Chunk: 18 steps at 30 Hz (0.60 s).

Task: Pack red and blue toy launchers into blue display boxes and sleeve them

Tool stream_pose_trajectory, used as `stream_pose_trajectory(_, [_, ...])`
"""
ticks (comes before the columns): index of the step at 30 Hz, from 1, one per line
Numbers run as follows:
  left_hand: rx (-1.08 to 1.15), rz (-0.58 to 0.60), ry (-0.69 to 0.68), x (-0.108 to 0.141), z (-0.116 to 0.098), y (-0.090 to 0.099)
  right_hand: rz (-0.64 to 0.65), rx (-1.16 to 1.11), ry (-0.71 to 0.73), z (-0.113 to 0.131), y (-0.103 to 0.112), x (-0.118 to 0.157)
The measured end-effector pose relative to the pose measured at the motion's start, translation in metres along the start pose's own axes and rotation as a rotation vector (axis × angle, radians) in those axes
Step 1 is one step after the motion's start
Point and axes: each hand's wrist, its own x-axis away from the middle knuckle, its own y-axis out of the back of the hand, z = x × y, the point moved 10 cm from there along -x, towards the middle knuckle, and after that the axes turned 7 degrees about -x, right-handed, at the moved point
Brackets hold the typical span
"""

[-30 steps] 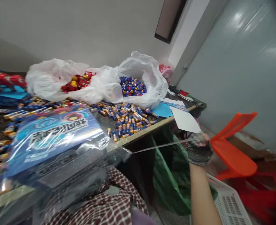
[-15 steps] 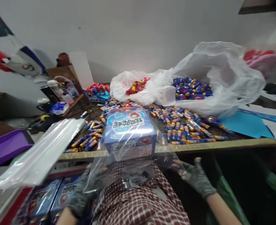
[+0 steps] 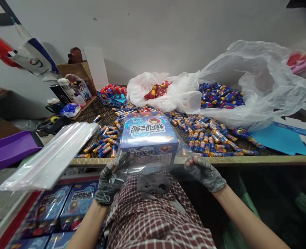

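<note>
A blue printed box (image 3: 149, 136) sits at the table's front edge, inside a clear plastic bag (image 3: 142, 169) whose loose end comes toward me. My left hand (image 3: 108, 181), in a grey fingerless glove, is closed on the bag's left side, close to the box's lower left corner. Gloved the same way, my right hand (image 3: 205, 173) has its fingers curled on the right side of the bag, a little apart from the box. Left of the box lies a stack of flat clear bags (image 3: 51, 155), overhanging the edge.
Several small blue-and-orange tubes (image 3: 202, 138) are strewn over the table. Behind are white plastic bags (image 3: 179, 93) of red and blue wrapped pieces (image 3: 220, 95). Below left, more boxes (image 3: 77, 204) stand in a carton. A purple scoop-like tray (image 3: 12, 150) lies far left.
Both hands have risen and moved inward toward the box, drawing the bag's loose end closer to its front. The right fingers, spread before, are now curled. The camera view has shifted slightly.
</note>
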Motion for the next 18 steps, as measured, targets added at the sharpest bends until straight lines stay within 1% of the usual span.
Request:
stream_pose_trajectory(2, [0.032,-0.008,0.001,0.001,-0.005,0.01,0.035,0.206,0.018,0.0,0.001,0.006])
stream_pose_trajectory(3, [0.0,-0.004,0.0,0.001,-0.006,0.014,0.033,0.303,0.039,0.0,0.002,0.006])
stream_pose_trajectory(4, [-0.055,0.002,0.0,0.0,-0.006,0.018,0.01,0.397,0.064,0.001,0.004,0.005])
stream_pose_trajectory(6, [-0.197,-0.006,0.014,-0.005,-0.002,0.029,-0.085,0.55,0.12,0.005,0.009,0.0])
stream_pose_trajectory(8, [-0.341,-0.089,0.004,-0.012,0.0,0.048,-0.186,0.588,0.153,0.009,0.014,-0.007])
stream_pose_trajectory(10, [-0.469,-0.182,-0.038,-0.019,-0.001,0.065,-0.232,0.562,0.202,0.012,0.014,-0.013])
stream_pose_trajectory(12, [-0.553,-0.237,-0.085,-0.025,-0.003,0.074,-0.267,0.559,0.267,0.017,0.014,-0.017])
stream_pose_trajectory(16, [-0.578,-0.331,-0.131,-0.038,-0.005,0.08,-0.343,0.7,0.418,0.029,0.01,-0.025])
stream_pose_trajectory(18, [-0.53,-0.35,-0.164,-0.05,-0.01,0.073,-0.343,0.704,0.483,0.032,0.004,-0.037])
